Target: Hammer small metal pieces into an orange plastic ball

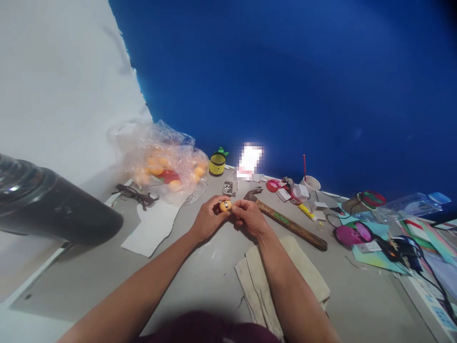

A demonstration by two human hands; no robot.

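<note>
My left hand (208,218) is closed around a small orange-yellow ball (225,206) with dark, shiny face-like markings on it. Thumb and forefinger of my right hand (251,216) are pinched together at the ball's right edge; anything tiny between them is too small to make out. Just beyond the ball lies a small card (229,188) with dark marks. A claw hammer (285,221) with a wooden handle rests to the right of my right hand. Under my right forearm is a folded beige cloth (303,267).
A clear plastic bag (167,166) of orange balls stands back left, near dark-framed glasses (137,194) and white paper (153,228). Behind are a yellow pot (217,164) and a bright, blurred rectangle (250,161). A white cup (310,184), bottle (414,207) and cables crowd the right.
</note>
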